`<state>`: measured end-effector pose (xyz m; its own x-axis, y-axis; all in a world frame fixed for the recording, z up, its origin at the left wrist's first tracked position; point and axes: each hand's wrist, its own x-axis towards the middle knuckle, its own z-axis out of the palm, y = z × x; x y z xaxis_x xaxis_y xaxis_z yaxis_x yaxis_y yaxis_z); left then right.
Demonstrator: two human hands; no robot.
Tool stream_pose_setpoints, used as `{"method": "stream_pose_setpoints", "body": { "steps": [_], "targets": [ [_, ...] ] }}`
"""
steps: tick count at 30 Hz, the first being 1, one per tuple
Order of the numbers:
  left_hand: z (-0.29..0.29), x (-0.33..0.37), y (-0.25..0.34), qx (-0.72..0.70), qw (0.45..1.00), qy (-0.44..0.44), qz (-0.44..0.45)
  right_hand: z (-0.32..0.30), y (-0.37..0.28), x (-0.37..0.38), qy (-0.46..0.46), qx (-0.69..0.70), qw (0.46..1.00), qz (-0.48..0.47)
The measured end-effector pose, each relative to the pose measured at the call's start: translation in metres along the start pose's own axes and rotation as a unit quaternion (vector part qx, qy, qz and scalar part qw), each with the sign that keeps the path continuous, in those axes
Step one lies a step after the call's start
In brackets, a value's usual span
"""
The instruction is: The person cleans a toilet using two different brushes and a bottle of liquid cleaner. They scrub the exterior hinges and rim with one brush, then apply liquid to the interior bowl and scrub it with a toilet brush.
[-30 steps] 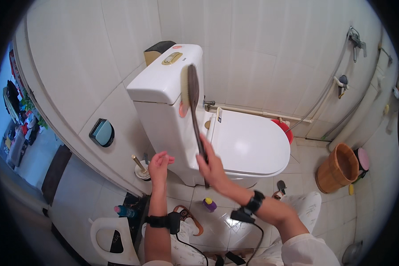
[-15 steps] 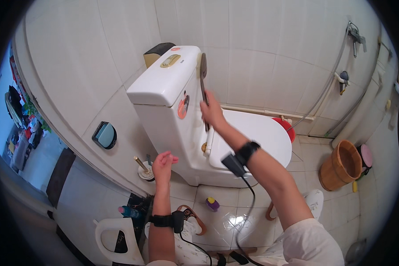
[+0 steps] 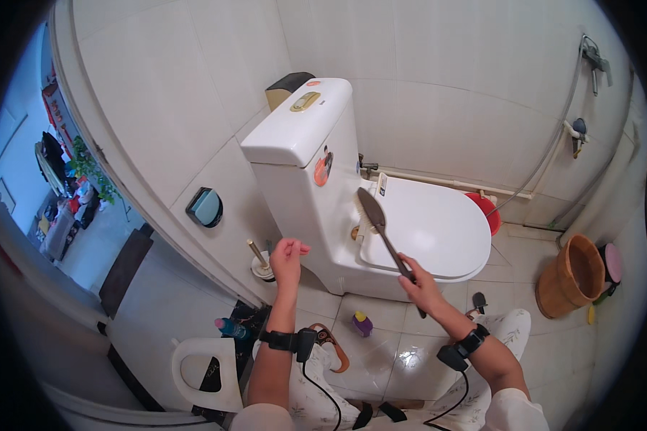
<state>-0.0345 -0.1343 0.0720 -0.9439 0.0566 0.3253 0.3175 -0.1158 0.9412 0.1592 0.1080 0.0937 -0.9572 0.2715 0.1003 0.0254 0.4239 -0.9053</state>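
My right hand grips the dark handle of a long-handled brush. Its pale bristles face the hinge end of the white toilet seat lid, which is down; whether they touch is hard to tell. The white toilet tank rises behind, with a gold flush button on top. My left hand hangs left of the toilet base, fingers curled in and holding nothing visible, near a toilet brush in a white holder.
A purple bottle with a yellow cap stands on the tiles. Left are a white stool and a blue bottle. A wooden bucket stands right, a red basin behind the toilet. A doorway opens at far left.
The brush has come down from the tank's side to the hinge end of the lid, my right hand moving toward me and right. The view has shifted; my left hand stays curled.
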Motion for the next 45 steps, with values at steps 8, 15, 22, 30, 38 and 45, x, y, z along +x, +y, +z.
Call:
{"method": "stream_pose_setpoints", "body": {
  "steps": [8,15,22,30,38,45],
  "targets": [
    [0.038,-0.008,0.062,0.135,0.989,-0.043,-0.039,-0.055,0.064,-0.005,0.090,-0.163,0.981,-0.049],
    [0.056,-0.036,0.044,0.119,0.982,-0.131,-0.067,-0.080,0.100,-0.036,0.099,-0.236,0.966,-0.048],
    [0.118,-0.059,0.022,0.095,0.967,-0.148,-0.185,-0.066,0.141,-0.027,0.118,-0.314,0.941,0.043],
    [0.116,-0.053,-0.036,0.088,0.975,-0.113,-0.167,-0.081,0.126,-0.080,0.053,-0.365,0.929,-0.038],
    [0.137,-0.036,-0.034,0.027,0.960,-0.115,-0.255,-0.076,0.146,-0.120,0.073,-0.406,0.907,0.089],
    [0.135,-0.026,-0.005,-0.127,0.952,-0.115,-0.253,-0.126,0.134,-0.113,0.077,-0.401,0.906,0.108]
  ]
}}
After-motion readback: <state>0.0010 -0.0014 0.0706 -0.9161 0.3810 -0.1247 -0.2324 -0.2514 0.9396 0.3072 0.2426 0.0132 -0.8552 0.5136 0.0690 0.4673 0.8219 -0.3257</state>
